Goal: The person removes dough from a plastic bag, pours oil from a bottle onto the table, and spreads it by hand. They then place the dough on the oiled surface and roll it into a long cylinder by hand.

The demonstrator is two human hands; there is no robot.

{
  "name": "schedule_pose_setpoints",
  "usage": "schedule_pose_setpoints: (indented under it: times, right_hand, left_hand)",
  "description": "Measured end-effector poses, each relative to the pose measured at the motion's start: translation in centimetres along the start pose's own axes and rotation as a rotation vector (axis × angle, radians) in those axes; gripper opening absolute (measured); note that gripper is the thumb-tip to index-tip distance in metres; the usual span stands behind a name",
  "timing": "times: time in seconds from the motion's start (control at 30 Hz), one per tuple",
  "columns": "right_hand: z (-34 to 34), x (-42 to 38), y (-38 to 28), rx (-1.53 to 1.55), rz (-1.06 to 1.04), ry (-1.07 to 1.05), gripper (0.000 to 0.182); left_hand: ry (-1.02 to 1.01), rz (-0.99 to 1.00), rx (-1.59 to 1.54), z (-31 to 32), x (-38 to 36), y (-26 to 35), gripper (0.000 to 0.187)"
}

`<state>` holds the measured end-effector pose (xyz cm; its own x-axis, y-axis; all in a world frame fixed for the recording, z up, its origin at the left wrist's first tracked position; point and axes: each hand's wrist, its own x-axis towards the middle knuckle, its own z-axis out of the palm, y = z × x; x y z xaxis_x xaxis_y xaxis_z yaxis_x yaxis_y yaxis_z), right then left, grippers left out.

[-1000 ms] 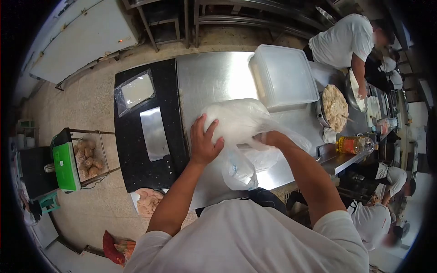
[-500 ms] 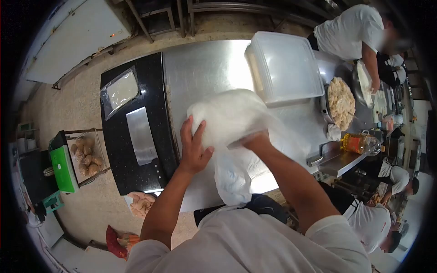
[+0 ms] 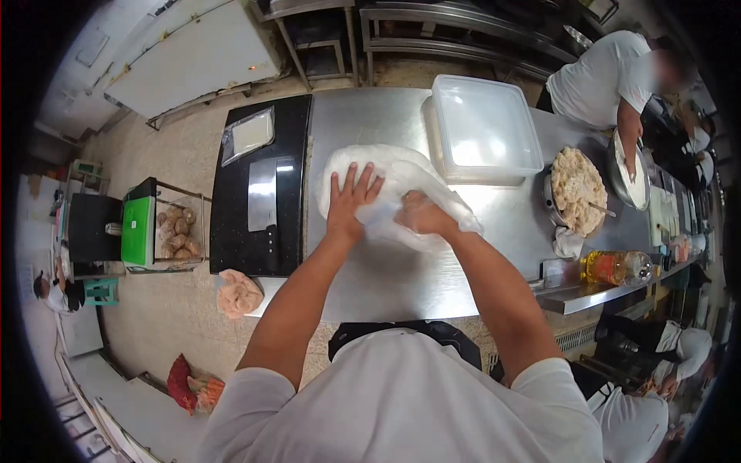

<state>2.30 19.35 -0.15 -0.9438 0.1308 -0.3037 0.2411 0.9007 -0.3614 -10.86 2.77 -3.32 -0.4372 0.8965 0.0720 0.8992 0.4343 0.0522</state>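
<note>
We press left hand [image 3: 349, 202] flat, fingers spread, on white translucent plastic bag [image 3: 390, 185]; right hand [image 3: 421, 216] bunches it, grip unclear. Thin film could tear on steel desk [image 3: 370, 116].

Both arms stretched out forward, side by side. Left hand [image 3: 349, 202] flat, palm down, fingers spread wide. Right hand [image 3: 419, 215] curled into a loose fist, knuckles up.

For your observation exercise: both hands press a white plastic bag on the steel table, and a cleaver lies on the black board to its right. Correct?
Not quite. In the head view the cleaver lies on the black board left of the plastic bag, not right. Both hands do press the bag.
</note>
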Motion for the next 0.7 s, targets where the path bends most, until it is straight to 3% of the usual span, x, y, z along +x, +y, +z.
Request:
schedule_pose_setpoints:
  times: [0.07, 0.13, 0.2, 0.23, 0.27, 0.33, 0.37, 0.43, 0.47, 0.53, 0.57, 0.63, 0.67, 0.7]
  right_hand:
    - [-2.1, -3.0, -1.7, 0.447, -0.083, 0.203, 0.031]
    - [-7.9, -9.5, -4.8, 0.351, -0.398, 0.555, 0.039]
    - [-9.9, -15.5, -6.5, 0.897, 0.268, 0.491, 0.040]
    - [-7.7, -17.2, -4.9, 1.096, 0.281, 0.657, 0.040]
    - [-3.5, -18.1, -1.8, 1.289, 0.232, 0.849, 0.041]
    - [5.4, -17.8, 4.2, 1.504, 0.167, 1.149, 0.041]
    - [1.4, -17.9, 1.4, 2.295, 0.325, 0.885, 0.038]
    - [7.2, -13.8, 3.9, 2.176, 0.673, 0.909, 0.039]
    - [13.7, -11.2, 6.4, 2.057, 0.711, 1.053, 0.034]
    - [20.8, -10.6, 10.5, 0.416, 0.685, 0.721, 0.039]
    - [18.5, -10.3, 9.9, 0.407, 0.694, 0.728, 0.039]
    - [12.1, -10.2, 7.5, -0.061, 0.666, 0.084, 0.048]
    - [12.8, -10.4, 7.7, -0.065, 0.689, 0.077, 0.048]
    - [14.0, -10.8, 8.3, -0.037, 0.607, 0.343, 0.050]
  left_hand:
    - [0.021, 0.014, 0.160, 0.7, 0.3, -0.2, 0.074]
    - [0.015, -0.021, 0.093, -1.8, 0.2, -0.1, 0.074]
    - [-0.119, -0.024, -0.014, -3.4, 0.4, -0.9, 0.075]
    - [0.113, -0.066, -0.233, -2.1, 0.4, -1.4, 0.067]
    - [0.123, -0.071, -0.225, -1.0, 0.9, -1.9, 0.067]
    - [0.258, -0.198, -0.747, 0.7, 2.3, -3.5, 0.054]
    - [0.433, -0.296, -0.893, 1.5, 2.7, -3.2, 0.042]
    - [0.377, -0.321, -0.965, 3.5, 3.0, -4.8, 0.033]
    - [0.310, -0.338, -1.041, 4.2, 3.2, -5.3, 0.025]
    - [0.238, -0.391, -1.066, 3.0, 2.4, -5.0, 0.023]
    - [0.177, -0.457, -1.084, 2.1, 2.0, -4.8, 0.022]
    - [0.182, -0.404, -1.131, 1.5, 1.2, -5.6, 0.026]
    - [0.188, -0.361, -1.171, 1.4, 0.6, -6.1, 0.032]
    - [0.175, -0.348, -1.188, 0.9, -0.1, -7.1, 0.032]
